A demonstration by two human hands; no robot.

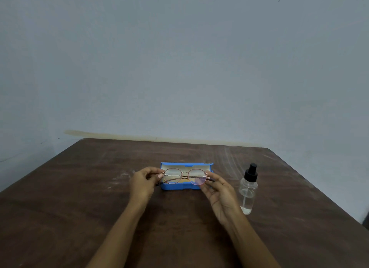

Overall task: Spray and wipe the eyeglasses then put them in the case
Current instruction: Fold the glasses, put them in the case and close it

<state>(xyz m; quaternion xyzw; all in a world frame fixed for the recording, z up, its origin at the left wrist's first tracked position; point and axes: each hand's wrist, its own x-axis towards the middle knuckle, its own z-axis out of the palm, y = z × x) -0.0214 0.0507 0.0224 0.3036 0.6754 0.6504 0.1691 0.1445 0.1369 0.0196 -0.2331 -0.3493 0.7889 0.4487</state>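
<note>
the left hand pinches the left end of the round, thin, rose-gold metal eyeglasses, fingers closed on the frame by the hinge. the glasses hang in the air between both hands, lenses facing the person, just over the open blue rectangular plastic case, which lies on the dark brown wooden table with its lid up on the far side. the right hand clamps the right end of the frame, fingertips closed on the rim and temple there. further right, well apart from the case, stands a clear round spray bottle with a black pump top, upright and untouched.

the risk, as i judge it: a fingertip looks to sit on the right lens and could smear it. letting go with one hand to reach the bottle may tilt the light frame, and a careless reach could knock the tall bottle over. no wiping cloth is clearly visible. the lenses look clear with a faint pink tint, and the dark temples seem partly unfolded.
</note>
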